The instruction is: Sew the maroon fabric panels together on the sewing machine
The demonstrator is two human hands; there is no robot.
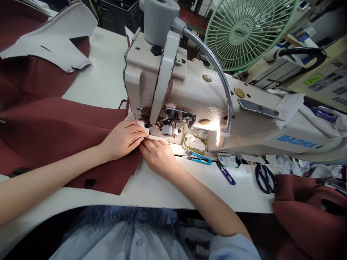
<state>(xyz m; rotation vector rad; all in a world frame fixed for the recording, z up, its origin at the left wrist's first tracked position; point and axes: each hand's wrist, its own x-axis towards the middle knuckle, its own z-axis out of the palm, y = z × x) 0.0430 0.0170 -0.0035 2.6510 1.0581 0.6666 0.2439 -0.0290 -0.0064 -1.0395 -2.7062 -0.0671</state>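
Note:
A large dark red piece of material (67,122) lies on the white table and reaches up to the needle area of a sewing machine (200,94). On its right end rests my left hand (125,141), fingers closed on the edge of the material close under the machine head. My right hand (157,155) meets it from the right, its fingertips bent together at the same edge, touching the left fingertips. The fingers cover most of the edge between them. A small black clip (89,183) sits on the near edge of the material.
Right of my hands lie a small tin (194,143), blue thread snips (201,158), purple snips (226,174) and dark scissors (266,179). A green fan (241,32) stands behind the machine. White-backed pieces (54,39) lie at the back left; more red material (306,209) is at right.

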